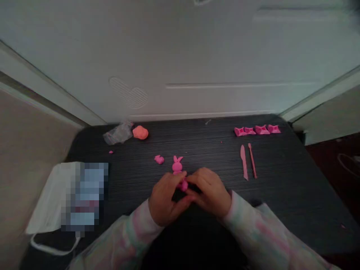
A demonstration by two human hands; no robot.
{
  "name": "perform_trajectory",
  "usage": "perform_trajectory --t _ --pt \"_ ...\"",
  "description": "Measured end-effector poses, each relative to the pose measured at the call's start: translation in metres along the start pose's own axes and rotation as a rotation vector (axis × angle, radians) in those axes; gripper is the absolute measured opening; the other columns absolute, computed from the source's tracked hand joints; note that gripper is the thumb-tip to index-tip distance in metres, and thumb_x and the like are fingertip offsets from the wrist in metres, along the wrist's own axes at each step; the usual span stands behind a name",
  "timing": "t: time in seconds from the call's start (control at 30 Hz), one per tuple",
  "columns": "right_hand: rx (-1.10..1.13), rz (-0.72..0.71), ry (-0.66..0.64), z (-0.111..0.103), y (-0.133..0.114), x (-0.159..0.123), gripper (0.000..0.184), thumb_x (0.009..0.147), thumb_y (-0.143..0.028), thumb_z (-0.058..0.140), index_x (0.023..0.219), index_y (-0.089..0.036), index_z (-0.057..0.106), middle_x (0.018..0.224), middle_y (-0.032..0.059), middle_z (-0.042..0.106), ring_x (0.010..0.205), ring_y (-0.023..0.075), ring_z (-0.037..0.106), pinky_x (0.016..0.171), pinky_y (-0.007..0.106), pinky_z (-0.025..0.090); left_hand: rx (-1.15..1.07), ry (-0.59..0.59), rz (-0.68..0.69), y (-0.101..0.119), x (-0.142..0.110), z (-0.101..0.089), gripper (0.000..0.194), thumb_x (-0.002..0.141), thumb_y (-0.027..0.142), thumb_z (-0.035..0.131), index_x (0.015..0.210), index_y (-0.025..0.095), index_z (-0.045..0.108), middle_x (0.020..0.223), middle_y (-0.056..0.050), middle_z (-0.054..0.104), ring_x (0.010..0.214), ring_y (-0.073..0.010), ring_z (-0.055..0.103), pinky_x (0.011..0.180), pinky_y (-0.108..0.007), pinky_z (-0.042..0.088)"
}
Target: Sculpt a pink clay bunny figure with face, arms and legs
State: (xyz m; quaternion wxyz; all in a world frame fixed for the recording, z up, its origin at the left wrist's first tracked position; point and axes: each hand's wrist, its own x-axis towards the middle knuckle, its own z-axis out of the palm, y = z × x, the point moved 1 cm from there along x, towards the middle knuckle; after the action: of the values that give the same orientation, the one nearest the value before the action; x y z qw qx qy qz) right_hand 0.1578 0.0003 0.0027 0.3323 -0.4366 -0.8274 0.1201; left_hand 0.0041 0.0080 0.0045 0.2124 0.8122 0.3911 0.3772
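A bright pink modelling-clay rabbit (177,167), with two long ears and a round head, lies near the table's front edge. My left hand (165,198) is closed around its lower left side, thumb stretched toward the right fingertips. From the other side, my right hand (210,192) pinches at the rabbit's lower body with bent fingers. Much of the body is hidden behind the fingers, though a rounded pink bit shows between the hands. Just left of the rabbit's head rests a small pink clay lump (159,159).
An orange clay lump (140,132) and a clear crumpled bag (118,133) lie at back left. On the right are a pink plastic knife (244,162), a thin pink tool (252,160) and several pink moulds (261,130). A white mask (52,198) and a blurred-out item (87,197) sit front left.
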Motion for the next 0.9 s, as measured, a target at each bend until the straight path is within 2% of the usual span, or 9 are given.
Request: perform_trajectory --t 0.13,0.27,0.37,0.4,0.43,0.5,0.67,0.77,0.9 --pt "-0.015 -0.031 -0.067 0.000 -0.009 0.001 0.010 0.080 -0.023 0.049 0.085 -0.015 0.054 0.074 0.0039 0.061 0.068 0.0164 0.053 0.062 0.029 0.042 -0.028 0.049 -0.169 0.006 -0.004 0.004 0.019 0.079 0.014 0.046 0.097 0.016 0.052 0.085 -0.004 0.065 0.077 -0.0115 0.061 0.070 -0.021 0.049" --pt "-0.108 0.041 -0.046 -0.023 0.009 0.005 0.020 0.079 -0.024 0.049 0.097 -0.016 0.055 0.083 0.0048 0.062 0.076 0.0164 0.055 0.068 0.028 0.043 -0.106 0.090 -0.292 0.000 -0.001 -0.002 0.020 0.080 0.018 0.046 0.099 0.017 0.053 0.079 -0.001 0.064 0.064 -0.0094 0.061 0.061 -0.020 0.049" --pt "-0.362 0.440 0.116 -0.059 0.041 0.000 0.020 0.079 -0.029 0.047 0.089 -0.015 0.058 0.083 0.0068 0.061 0.072 0.0175 0.055 0.069 0.031 0.042 -0.034 0.102 -0.282 -0.008 0.004 -0.014 0.019 0.080 0.017 0.044 0.094 0.017 0.056 0.080 -0.002 0.063 0.066 -0.0099 0.059 0.062 -0.022 0.048" --pt "-0.453 0.611 0.109 -0.072 0.053 -0.004 0.022 0.079 -0.032 0.047 0.086 -0.016 0.059 0.082 0.0073 0.060 0.070 0.0187 0.055 0.065 0.032 0.041 0.019 0.084 -0.255 -0.009 0.006 -0.018 0.019 0.079 0.016 0.043 0.091 0.017 0.058 0.079 -0.001 0.063 0.068 -0.0106 0.059 0.064 -0.022 0.047" --pt "-0.508 0.769 0.047 -0.083 0.064 -0.008 0.025 0.078 -0.036 0.046 0.083 -0.016 0.060 0.082 0.0082 0.060 0.071 0.0207 0.055 0.063 0.033 0.040 0.080 0.055 -0.232 -0.011 0.007 -0.022 0.019 0.079 0.015 0.041 0.085 0.017 0.059 0.076 -0.001 0.063 0.069 -0.0113 0.058 0.065 -0.023 0.046" --pt "-0.470 1.043 -0.202 -0.100 0.081 -0.019 0.030 0.076 -0.043 0.045 0.080 -0.017 0.059 0.076 0.0081 0.061 0.068 0.0223 0.056 0.060 0.033 0.038 0.223 -0.035 -0.226 -0.012 0.008 -0.027 0.022 0.078 0.014 0.038 0.076 0.017 0.060 0.067 -0.002 0.060 0.066 -0.0129 0.057 0.063 -0.025 0.045" --pt "-0.432 1.131 -0.285 -0.114 0.093 -0.033 0.027 0.071 -0.044 0.049 0.065 -0.018 0.056 0.067 0.0071 0.059 0.061 0.0198 0.053 0.056 0.031 0.036 0.555 -0.255 -0.377 -0.007 0.003 -0.021 0.028 0.076 0.040 0.045 0.087 0.017 0.057 0.060 -0.002 0.055 0.064 -0.0191 0.054 0.056 -0.030 0.042" --pt "-0.460 1.166 -0.251 -0.114 0.091 -0.032 0.019 0.071 -0.037 0.051 0.069 -0.018 0.051 0.072 0.0087 0.058 0.061 0.0183 0.052 0.056 0.030 0.036 0.605 -0.334 -0.351 -0.003 -0.003 -0.014 0.039 0.072 0.050 0.049 0.093 0.018 0.055 0.068 -0.004 0.058 0.071 -0.0212 0.054 0.059 -0.031 0.042" --pt "-0.458 1.175 -0.209 -0.114 0.091 -0.032 0.012 0.069 -0.029 0.052 0.075 -0.018 0.048 0.075 0.0082 0.059 0.061 0.0168 0.053 0.057 0.027 0.037 0.602 -0.366 -0.283 -0.002 -0.007 -0.009 0.040 0.070 0.050 0.052 0.093 0.017 0.055 0.080 -0.005 0.061 0.080 -0.0224 0.052 0.067 -0.032 0.042"
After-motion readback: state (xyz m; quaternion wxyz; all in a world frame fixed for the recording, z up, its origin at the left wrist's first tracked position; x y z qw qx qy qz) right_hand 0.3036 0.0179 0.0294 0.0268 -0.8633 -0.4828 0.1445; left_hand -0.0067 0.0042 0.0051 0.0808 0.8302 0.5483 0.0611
